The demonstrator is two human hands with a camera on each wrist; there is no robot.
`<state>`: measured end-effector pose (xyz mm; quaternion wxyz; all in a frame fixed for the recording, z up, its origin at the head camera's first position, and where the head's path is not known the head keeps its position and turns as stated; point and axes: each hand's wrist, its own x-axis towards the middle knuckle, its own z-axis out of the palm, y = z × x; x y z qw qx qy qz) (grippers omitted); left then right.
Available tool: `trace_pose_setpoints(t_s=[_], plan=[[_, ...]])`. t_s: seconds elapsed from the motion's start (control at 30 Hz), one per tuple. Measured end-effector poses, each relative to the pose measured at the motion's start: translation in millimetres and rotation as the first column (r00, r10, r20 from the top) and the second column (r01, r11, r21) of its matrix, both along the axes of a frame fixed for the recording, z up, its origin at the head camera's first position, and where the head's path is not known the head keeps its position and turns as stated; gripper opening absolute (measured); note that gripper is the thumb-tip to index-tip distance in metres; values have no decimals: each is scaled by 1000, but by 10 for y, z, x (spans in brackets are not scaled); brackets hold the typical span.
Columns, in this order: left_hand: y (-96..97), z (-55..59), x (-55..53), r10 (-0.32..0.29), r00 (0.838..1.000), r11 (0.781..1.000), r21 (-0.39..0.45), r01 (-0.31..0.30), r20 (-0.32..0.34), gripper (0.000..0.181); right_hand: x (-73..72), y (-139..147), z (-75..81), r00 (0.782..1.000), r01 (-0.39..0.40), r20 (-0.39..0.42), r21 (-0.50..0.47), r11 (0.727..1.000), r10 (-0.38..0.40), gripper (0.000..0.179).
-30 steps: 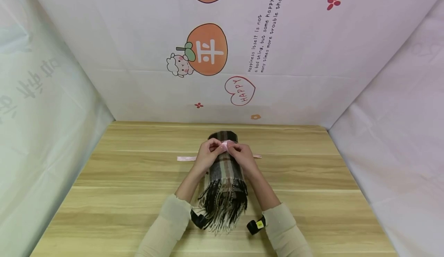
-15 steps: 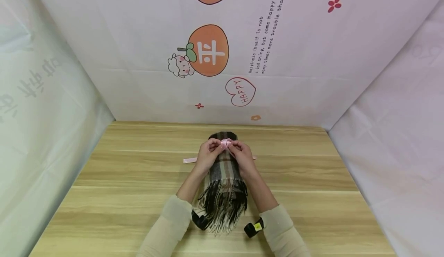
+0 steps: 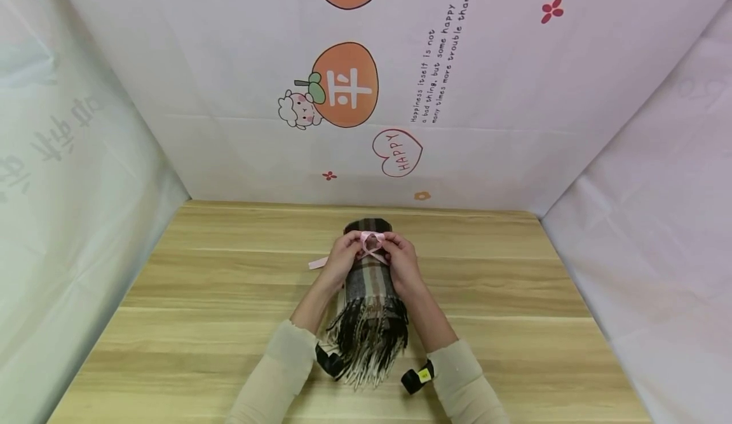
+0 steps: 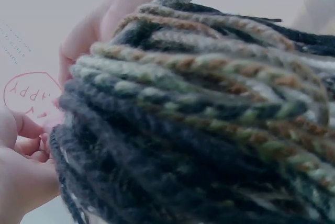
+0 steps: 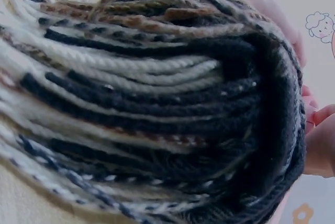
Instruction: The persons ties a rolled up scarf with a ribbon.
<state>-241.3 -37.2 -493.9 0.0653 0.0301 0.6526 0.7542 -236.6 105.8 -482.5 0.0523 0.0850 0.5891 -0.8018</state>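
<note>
A rolled plaid scarf (image 3: pixel 366 282) lies lengthwise on the table, its fringe toward the person. Around its far part goes a pink ribbon (image 3: pixel 372 255), which forms a small loop on top with strands crossing below it. The left hand (image 3: pixel 341 257) pinches the loop's left side between thumb and fingers. On the other side, the right hand (image 3: pixel 403 262) pinches the loop's right side. One ribbon tail (image 3: pixel 318 263) sticks out left of the left hand. Fringe (image 4: pixel 183 114) fills the left wrist view, and fringe (image 5: pixel 157 103) also covers most of the right wrist view, hiding the ribbon work.
The scarf rests on a wood-grain table (image 3: pixel 229 322). A white printed backdrop (image 3: pixel 486 157) stands behind it, with white side walls (image 3: pixel 657 220). Black wrist cameras (image 3: pixel 417 379) hang below the sleeves, beside the fringe.
Both hands have drawn slightly apart, and the bunched pink ribbon has opened into a loop with crossing strands. The left tail has shortened inward; the right tail is no longer visible.
</note>
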Motion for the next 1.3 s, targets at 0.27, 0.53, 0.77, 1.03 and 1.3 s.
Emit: trace_pose_setpoints(t_s=[0.27,0.53,0.77,1.03,1.3], plan=[[2,19,35,-45,999,998,-52,45,-14,11,62,-10,-2,993,-73,-84,62,995,78,31],[-11,-14,37,126,992,991,-32,-126,-17,20,71,-4,-121,981,149,-160,280,948,-107,24],[-109,25,23,200,980,979,28,-200,-21,37,35,79,-192,962,247,-204,370,896,-182,27],[-144,41,68,225,974,971,76,-225,8,38,-42,147,-240,950,309,-105,191,932,-293,28],[-229,9,79,258,955,886,360,-293,144,39,-59,291,-140,951,301,134,-205,931,-278,29]])
